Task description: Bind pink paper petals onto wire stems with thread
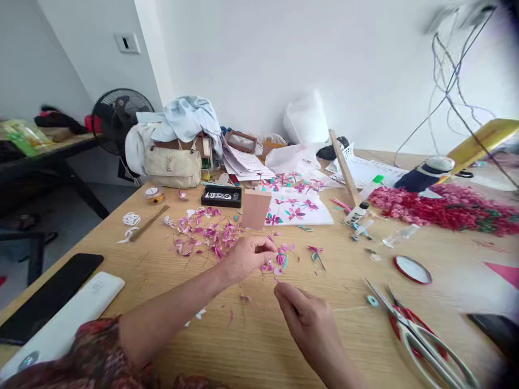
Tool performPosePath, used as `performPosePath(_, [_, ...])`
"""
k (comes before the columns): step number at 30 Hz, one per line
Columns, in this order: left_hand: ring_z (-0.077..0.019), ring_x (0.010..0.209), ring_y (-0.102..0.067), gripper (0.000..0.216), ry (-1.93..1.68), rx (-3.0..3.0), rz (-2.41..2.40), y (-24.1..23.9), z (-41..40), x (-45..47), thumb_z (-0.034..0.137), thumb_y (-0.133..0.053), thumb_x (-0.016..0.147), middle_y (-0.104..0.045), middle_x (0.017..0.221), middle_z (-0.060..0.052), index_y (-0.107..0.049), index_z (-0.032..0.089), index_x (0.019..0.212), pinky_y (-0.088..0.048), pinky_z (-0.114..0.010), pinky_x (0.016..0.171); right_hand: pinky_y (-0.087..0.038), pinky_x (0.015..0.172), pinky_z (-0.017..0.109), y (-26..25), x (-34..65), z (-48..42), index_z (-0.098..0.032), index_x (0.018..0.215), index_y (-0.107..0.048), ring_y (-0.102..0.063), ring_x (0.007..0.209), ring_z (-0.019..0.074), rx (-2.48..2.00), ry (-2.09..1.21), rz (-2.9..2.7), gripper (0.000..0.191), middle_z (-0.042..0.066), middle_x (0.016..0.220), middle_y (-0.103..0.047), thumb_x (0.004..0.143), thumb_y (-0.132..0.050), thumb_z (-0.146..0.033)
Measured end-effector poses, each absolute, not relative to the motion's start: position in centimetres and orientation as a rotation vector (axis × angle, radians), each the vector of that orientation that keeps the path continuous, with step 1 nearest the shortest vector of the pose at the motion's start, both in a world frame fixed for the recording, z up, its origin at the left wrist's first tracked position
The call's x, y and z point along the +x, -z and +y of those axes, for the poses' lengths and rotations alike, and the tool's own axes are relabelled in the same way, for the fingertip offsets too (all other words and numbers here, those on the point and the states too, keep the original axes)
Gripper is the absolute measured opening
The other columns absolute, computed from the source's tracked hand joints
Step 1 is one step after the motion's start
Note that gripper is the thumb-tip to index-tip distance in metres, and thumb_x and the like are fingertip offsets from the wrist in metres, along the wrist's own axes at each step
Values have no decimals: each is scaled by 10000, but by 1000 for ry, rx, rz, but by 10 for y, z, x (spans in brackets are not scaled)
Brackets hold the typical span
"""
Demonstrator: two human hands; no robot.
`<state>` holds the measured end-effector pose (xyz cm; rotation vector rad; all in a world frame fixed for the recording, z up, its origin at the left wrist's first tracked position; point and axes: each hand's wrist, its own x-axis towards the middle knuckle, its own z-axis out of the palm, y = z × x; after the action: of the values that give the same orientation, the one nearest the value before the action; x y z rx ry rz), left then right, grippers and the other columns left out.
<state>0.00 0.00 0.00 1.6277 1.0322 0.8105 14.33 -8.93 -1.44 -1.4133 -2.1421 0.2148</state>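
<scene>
My left hand [247, 256] is closed in a pinch over the middle of the table, with a small pink flower [280, 259] with teal bits at its fingertips. Lower and to the right, my right hand [306, 319] is also closed, thumb against the curled fingers. A pale thread [348, 309] runs from a small teal spool [372, 301] to this hand; what its fingertips grip is too small to make out. Loose pink petals on thin stems [206, 232] lie in a heap beyond my left hand. One finished-looking flower [315, 250] rests to the right.
Large scissors [421, 335] and red-handled snippers [405, 313] lie at the right. Behind stand an upright wooden block [256, 209], a black box [221, 196] and flowers on white paper [316, 210]. A black phone [51, 292] and a white power bank [68, 319] sit left.
</scene>
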Motion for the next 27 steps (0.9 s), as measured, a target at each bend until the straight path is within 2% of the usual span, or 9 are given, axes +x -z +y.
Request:
performPosePath(3, [-100,629,-495,88,-799,1872,940,-5,-4,-1,127,-564,716,-577,658,2,-634,142,665,-371,-203,600,-330,456,192,-17,159,-84,-207,719,-620,-517,443,102,-1423,-17,-2085,279,-6,534,-596,862,-383,-242])
performPosePath(6, [-104,645,-509,82,-688,1809,762,-12,-10,-5,131,-563,713,-586,682,-7,-635,142,675,-381,-212,614,-351,491,198,-32,171,-65,-213,727,-629,-560,504,122,-1455,104,-2005,236,9,598,-637,842,-433,-277])
performPosePath(11, [-70,538,-481,87,-701,1298,725,-18,-17,-8,204,-624,670,-545,601,11,-603,120,677,-372,-187,531,-360,479,178,-2,170,-37,-175,697,-621,-530,477,103,-1457,-161,-1974,255,-13,542,-597,840,-435,-276])
performPosePath(14, [-56,494,-457,105,-829,1195,816,-13,-12,-5,220,-627,671,-527,564,28,-593,123,695,-355,-174,494,-320,417,170,28,155,-51,-156,651,-607,-465,406,86,-1442,-245,-1973,298,-33,446,-502,847,-419,-278])
performPosePath(16, [-56,483,-445,85,-874,1251,880,-6,-6,-1,211,-599,692,-535,575,27,-595,127,706,-351,-175,480,-321,424,167,37,146,-67,-154,660,-601,-467,406,79,-1408,-250,-2002,305,-29,459,-507,861,-395,-257])
performPosePath(20, [-88,594,-490,72,-885,1684,984,4,1,2,148,-567,709,-590,670,-4,-629,140,672,-376,-198,557,-331,451,178,15,144,-84,-170,731,-621,-500,427,87,-1347,-123,-2066,283,-2,518,-579,869,-380,-224])
performPosePath(23, [-118,691,-519,99,-783,1942,849,3,-3,0,129,-564,716,-604,682,-10,-644,151,662,-386,-230,668,-350,475,185,-11,158,-69,-194,744,-636,-544,478,105,-1363,14,-2031,259,20,579,-630,857,-409,-247])
performPosePath(27, [-93,595,-505,61,-673,1634,681,-5,-12,-4,153,-575,702,-568,630,4,-631,139,682,-392,-209,587,-372,494,190,-13,172,-38,-191,703,-627,-551,506,118,-1462,-66,-1951,245,9,583,-628,833,-444,-290])
